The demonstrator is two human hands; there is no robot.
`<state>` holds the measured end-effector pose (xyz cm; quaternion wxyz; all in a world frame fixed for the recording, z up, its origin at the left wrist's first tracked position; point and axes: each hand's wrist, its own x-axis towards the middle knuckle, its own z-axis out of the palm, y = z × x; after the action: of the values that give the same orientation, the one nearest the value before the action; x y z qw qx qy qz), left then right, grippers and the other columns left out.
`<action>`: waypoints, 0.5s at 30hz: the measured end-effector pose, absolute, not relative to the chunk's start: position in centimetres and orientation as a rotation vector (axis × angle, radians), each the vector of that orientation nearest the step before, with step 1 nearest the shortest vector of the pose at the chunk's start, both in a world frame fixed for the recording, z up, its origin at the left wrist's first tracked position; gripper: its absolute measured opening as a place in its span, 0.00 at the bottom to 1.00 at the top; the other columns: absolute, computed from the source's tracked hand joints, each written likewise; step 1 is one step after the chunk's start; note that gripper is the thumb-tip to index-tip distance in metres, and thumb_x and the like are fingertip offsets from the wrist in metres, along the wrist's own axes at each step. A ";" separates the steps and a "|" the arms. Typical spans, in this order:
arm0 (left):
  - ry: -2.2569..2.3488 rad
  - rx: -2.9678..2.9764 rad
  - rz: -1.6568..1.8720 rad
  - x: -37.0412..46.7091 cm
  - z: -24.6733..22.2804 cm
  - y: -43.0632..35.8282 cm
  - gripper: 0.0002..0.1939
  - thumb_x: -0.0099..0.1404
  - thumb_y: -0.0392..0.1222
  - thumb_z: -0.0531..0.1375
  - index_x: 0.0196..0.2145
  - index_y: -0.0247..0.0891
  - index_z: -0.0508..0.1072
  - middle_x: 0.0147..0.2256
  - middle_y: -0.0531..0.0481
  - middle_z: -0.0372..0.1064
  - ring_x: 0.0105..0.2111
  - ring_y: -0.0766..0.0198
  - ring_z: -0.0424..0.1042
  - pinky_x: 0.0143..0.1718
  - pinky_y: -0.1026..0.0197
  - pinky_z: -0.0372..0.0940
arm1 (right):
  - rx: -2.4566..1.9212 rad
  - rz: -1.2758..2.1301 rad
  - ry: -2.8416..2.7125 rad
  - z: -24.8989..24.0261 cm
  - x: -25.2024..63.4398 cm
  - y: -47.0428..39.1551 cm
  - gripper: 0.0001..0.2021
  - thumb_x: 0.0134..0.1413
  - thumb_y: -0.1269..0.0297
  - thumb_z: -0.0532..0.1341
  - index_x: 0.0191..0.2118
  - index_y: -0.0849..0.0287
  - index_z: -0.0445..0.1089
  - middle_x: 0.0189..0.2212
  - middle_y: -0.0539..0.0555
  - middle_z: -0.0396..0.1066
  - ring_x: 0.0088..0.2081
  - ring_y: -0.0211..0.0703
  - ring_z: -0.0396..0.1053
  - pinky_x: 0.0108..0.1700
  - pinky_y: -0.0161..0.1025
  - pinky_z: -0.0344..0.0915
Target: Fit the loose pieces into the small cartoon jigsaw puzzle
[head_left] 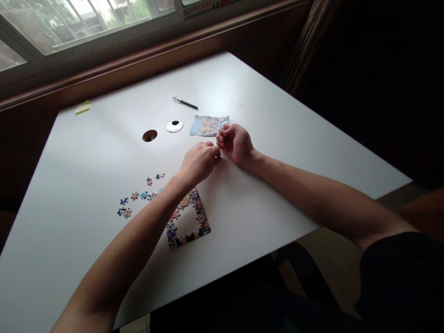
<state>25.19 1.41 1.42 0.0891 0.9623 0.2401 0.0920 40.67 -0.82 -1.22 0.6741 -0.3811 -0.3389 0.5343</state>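
Observation:
My left hand (pixel 201 161) is closed above the white table, its fingertips pinching a small dark puzzle piece (pixel 218 158). Close beside it, my right hand (pixel 236 142) is curled around another small piece (pixel 222 132), at the lower right corner of a colorful picture sheet (pixel 208 126). Under my left forearm lies a partly assembled puzzle (pixel 204 222), its border joined around a bare middle; the forearm hides its upper left part. Several loose puzzle pieces (pixel 134 196) are scattered left of that forearm.
A pen (pixel 185 102) lies behind the picture sheet on the white table (pixel 263 194). Left of the sheet are a round metal cover (pixel 174 126) and a round hole (pixel 150 136). A yellow note (pixel 83 107) sticks near the far left corner, below the window.

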 end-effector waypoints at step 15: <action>0.972 2.305 0.226 17.0 4.5 6.0 0.06 0.59 0.40 0.64 0.34 0.38 0.80 0.31 0.48 0.77 0.31 0.64 0.74 0.35 0.60 0.69 | -0.879 1.245 -0.740 -0.7 40.2 -1.2 0.09 0.38 0.64 0.55 0.25 0.54 0.50 0.19 0.47 0.53 0.23 0.36 0.48 0.24 0.36 0.47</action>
<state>16.98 5.99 4.51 0.3099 0.8725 0.3679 0.0855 40.21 -1.16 -0.74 0.6620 -0.3890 -0.3272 0.5508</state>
